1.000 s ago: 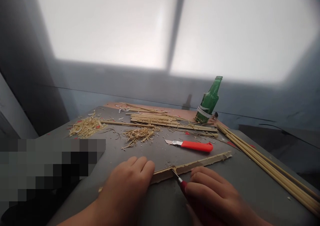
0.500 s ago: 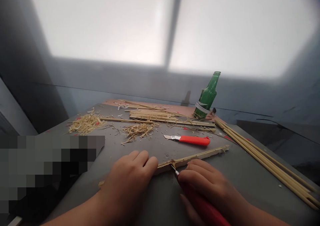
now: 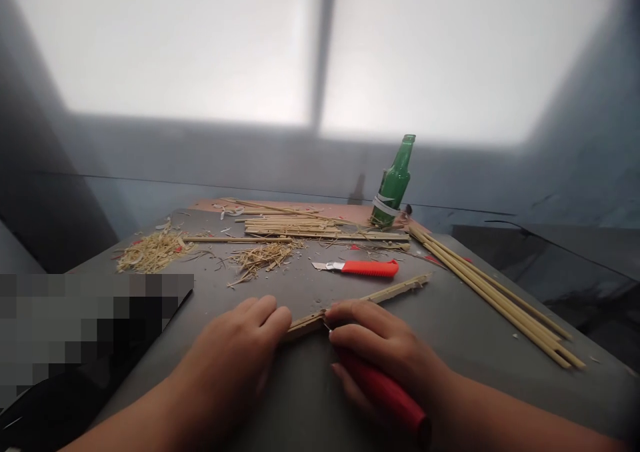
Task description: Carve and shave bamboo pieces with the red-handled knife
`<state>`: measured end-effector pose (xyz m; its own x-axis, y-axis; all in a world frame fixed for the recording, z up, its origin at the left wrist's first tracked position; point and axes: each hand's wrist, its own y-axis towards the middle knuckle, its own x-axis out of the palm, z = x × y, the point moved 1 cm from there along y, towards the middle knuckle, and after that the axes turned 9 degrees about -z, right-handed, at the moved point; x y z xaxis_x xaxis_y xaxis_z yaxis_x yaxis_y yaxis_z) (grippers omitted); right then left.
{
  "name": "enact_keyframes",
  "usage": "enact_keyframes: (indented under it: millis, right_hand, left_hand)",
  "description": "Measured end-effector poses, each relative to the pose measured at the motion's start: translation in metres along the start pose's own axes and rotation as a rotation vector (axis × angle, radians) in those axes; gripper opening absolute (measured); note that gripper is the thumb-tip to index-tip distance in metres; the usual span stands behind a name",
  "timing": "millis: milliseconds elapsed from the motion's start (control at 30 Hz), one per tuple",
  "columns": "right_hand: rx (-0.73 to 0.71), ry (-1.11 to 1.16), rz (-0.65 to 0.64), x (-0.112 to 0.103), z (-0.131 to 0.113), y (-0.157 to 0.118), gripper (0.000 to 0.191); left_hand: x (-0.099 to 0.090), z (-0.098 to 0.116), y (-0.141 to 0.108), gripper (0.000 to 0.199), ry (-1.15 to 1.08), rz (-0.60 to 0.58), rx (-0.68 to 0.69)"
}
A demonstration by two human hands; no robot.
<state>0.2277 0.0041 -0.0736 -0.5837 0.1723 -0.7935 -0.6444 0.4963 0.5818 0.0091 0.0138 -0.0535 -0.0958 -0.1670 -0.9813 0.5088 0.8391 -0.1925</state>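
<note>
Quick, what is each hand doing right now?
Left hand: open, pressing flat on the bamboo strip.
Right hand: closed around the red knife, blade at the strip.

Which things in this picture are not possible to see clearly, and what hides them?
- Head view: blade tip of the red-handled knife is covered by the right hand.
- Near end of the flat bamboo strip lies under the left hand.
- A pixelated patch hides the table's left side.
- The white label on the green glass bottle is too small to read.
- The background above the grey table is blurred.
</note>
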Motion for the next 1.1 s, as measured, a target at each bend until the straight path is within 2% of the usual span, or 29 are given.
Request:
enact_keyframes:
  millis: [133, 267, 533, 767, 1000, 1100]
  right_hand:
    - [-0.006, -0.006, 0.010, 0.002, 0.001, 0.001, 0.019]
    - [-0.021, -0.006, -0.003, 0.003, 0.003, 0.001, 0.018]
    - [-0.018, 0.054, 0.008, 0.008, 0.009, -0.001, 0.022]
    - [-0.029, -0.046, 0.006, 0.002, 0.006, 0.003, 0.018]
    - [0.113, -0.007, -0.029, 0.013, 0.009, -0.007, 0.013]
    - [0.093, 0.011, -0.007, 0.014, 0.009, -0.008, 0.016]
  left_hand:
    - [-0.007, 0.004, 0.004, 0.017, -0.016, -0.058, -0.039]
    - [-0.012, 0.009, 0.013, 0.026, 0.011, -0.101, -0.040]
    - [-0.007, 0.002, 0.020, 0.031, 0.057, -0.054, -0.010]
    - [-0.004, 0.002, 0.021, 0.032, 0.044, -0.044, -0.035]
    - [-0.007, 0.001, 0.020, 0.032, 0.027, 0.019, -0.007]
    - [-0.006, 0.001, 0.020, 0.032, 0.023, 0.016, -0.007]
